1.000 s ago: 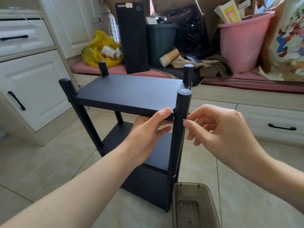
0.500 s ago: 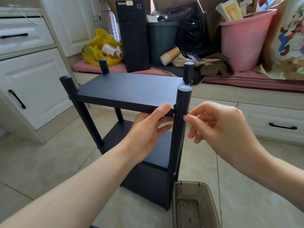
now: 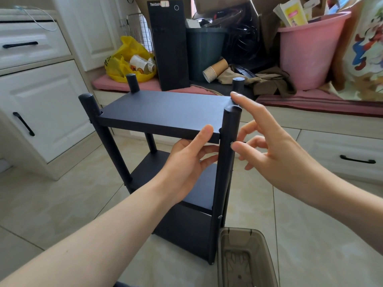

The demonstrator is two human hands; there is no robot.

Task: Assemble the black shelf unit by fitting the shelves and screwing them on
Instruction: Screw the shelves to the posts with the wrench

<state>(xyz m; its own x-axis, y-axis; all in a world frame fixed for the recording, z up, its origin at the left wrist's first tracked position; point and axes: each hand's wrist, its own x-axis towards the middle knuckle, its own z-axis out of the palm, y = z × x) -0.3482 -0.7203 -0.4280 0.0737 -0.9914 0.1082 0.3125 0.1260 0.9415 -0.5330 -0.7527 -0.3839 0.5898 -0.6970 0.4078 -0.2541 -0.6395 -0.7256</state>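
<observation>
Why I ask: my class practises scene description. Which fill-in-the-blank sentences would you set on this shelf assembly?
1. The left hand grips the front edge of the top shelf of a shelf unit coloured ___.
2. The shelf unit has ___ upright posts.
3. The bucket behind the unit is ___.
4. The plastic bag behind the unit is ___.

Missing words: black; four; pink; yellow.

Four upright posts (image 3: 226,172), two shelves (image 3: 165,110), two hands (image 3: 186,162), three black cabinet handles (image 3: 19,44), one pink bucket (image 3: 306,54).
</observation>
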